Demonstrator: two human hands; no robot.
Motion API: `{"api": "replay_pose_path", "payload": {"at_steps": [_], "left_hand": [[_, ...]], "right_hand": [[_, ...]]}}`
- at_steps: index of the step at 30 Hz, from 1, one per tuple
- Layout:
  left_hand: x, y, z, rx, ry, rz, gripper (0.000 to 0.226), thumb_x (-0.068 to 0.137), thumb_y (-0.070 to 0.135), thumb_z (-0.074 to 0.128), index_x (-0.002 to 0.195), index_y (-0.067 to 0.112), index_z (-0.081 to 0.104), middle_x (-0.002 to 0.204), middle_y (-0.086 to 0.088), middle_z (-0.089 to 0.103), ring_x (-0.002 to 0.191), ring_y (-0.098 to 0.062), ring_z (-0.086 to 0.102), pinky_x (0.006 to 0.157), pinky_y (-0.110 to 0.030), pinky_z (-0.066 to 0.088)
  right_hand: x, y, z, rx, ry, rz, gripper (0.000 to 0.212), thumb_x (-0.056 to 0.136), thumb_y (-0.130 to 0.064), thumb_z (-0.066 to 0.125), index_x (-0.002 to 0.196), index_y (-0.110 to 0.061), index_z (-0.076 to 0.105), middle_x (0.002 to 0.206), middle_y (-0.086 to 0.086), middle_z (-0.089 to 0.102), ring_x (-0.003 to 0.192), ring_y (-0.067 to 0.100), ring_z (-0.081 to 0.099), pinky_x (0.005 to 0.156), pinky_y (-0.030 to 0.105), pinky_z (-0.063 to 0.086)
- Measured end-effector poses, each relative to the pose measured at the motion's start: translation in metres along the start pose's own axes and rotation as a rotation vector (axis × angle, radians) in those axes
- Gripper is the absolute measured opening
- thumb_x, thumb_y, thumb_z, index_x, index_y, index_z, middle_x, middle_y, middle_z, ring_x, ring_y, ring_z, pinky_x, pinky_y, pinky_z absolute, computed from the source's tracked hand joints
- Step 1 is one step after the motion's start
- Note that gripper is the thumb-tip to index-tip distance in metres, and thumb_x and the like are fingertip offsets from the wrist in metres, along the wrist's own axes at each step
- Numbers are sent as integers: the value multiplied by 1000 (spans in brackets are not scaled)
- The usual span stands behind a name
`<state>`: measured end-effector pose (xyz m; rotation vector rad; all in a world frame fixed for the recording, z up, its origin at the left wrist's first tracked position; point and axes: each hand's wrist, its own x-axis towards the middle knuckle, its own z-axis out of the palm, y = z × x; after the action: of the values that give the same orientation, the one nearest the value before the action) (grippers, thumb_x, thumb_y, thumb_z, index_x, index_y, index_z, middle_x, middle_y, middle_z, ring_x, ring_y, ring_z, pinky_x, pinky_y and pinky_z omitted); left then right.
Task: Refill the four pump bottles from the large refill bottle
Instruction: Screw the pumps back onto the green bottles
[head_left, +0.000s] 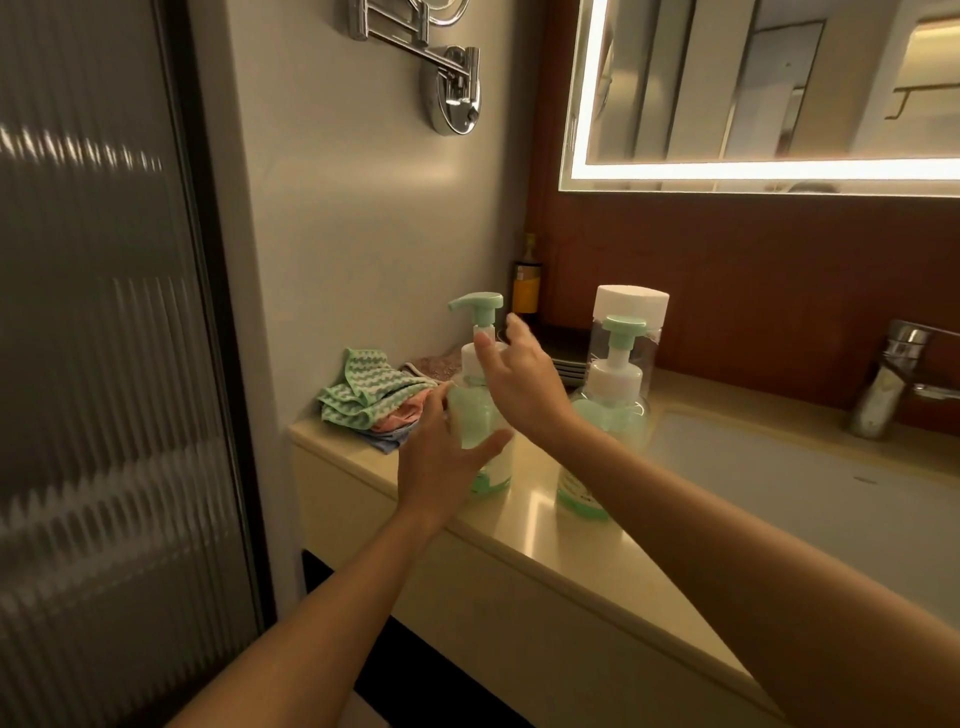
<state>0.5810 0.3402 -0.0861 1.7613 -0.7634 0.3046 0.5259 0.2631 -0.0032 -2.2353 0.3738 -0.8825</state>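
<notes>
Two pump bottles with mint-green pump heads stand on the beige counter (540, 525). My left hand (436, 467) clasps the body of the left pump bottle (475, 415), thumb across its front and fingers on its left side. My right hand (524, 384) hovers at that bottle's white collar with its fingers extended and holds nothing. The right pump bottle (618, 374) stands untouched behind my right forearm. Directly behind it is the large clear refill bottle (631, 301) with a white cap on. No other pump bottles are in view.
Folded cloths (363, 395) lie at the counter's left end against the wall. A dark bottle (527, 280) and a dark tray sit in the back corner. The sink basin (779, 478) and chrome tap (893, 374) are to the right. A ribbed glass door (104, 364) stands left.
</notes>
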Motion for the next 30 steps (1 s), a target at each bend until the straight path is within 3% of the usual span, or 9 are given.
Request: {"api": "replay_pose_path", "payload": {"at_steps": [2, 6, 11, 13, 16, 21, 24, 26, 30], "left_hand": [[0, -1, 1, -1, -1, -1, 78, 66, 49, 76, 130, 19, 42, 120, 3, 57, 108, -16, 56, 85, -34, 50], [1, -1, 1, -3, 8, 10, 78, 66, 48, 76, 128, 18, 42, 120, 2, 57, 107, -16, 56, 84, -33, 50], [-1, 0, 0, -13, -13, -10, 79, 67, 50, 75, 130, 19, 40, 122, 3, 56, 108, -15, 54, 84, -30, 47], [-1, 1, 0, -12, -14, -14, 79, 67, 50, 75, 131, 19, 40, 122, 3, 56, 109, -15, 55, 85, -30, 47], [-1, 1, -1, -17, 0, -3, 76, 67, 46, 76, 129, 19, 41, 119, 3, 57, 107, -15, 56, 83, -29, 48], [-1, 0, 0, -9, 19, 22, 75, 65, 44, 78, 126, 17, 44, 115, 2, 59, 103, -15, 57, 81, -31, 49], [0, -1, 1, 0, 25, 21, 77, 65, 47, 77, 127, 18, 43, 116, 3, 59, 103, -14, 56, 81, -31, 48], [0, -1, 1, -1, 10, 10, 78, 65, 49, 76, 128, 19, 42, 118, 4, 58, 106, -14, 56, 84, -32, 49], [-1, 1, 0, -15, 2, 0, 77, 66, 47, 76, 129, 19, 42, 118, 5, 58, 105, -13, 56, 80, -25, 46]], "right_hand": [[-1, 6, 1, -32, -22, -41, 45, 98, -38, 35, 133, -12, 42, 128, 8, 55, 114, 22, 54, 86, 30, 44], [-7, 12, 1, -141, 162, -105, 38, 93, -41, 46, 117, -12, 53, 107, 4, 64, 94, 17, 61, 77, 29, 51], [3, 6, -1, -137, 192, -88, 38, 84, -43, 62, 99, -14, 43, 92, 0, 54, 81, 14, 55, 58, 19, 42], [7, 3, 0, 2, 100, -29, 42, 86, -36, 62, 112, -15, 39, 101, -4, 48, 90, 13, 53, 64, 17, 42], [8, 3, 8, 84, -48, -17, 47, 94, -31, 49, 134, -13, 32, 119, 1, 47, 106, 16, 50, 82, 26, 41], [-1, 11, 9, -179, 87, -124, 44, 98, -41, 31, 125, -10, 48, 117, 6, 58, 101, 17, 56, 77, 27, 44], [-2, 14, 2, -271, 194, -155, 38, 97, -42, 36, 111, -10, 51, 103, 5, 62, 86, 15, 57, 66, 25, 44], [4, 11, 2, -163, 167, -68, 34, 93, -42, 47, 110, -12, 43, 99, 1, 56, 85, 15, 55, 62, 23, 43], [14, 4, 11, 146, -34, 20, 49, 94, -32, 47, 136, -13, 29, 127, 1, 43, 111, 17, 48, 86, 29, 40]]}}
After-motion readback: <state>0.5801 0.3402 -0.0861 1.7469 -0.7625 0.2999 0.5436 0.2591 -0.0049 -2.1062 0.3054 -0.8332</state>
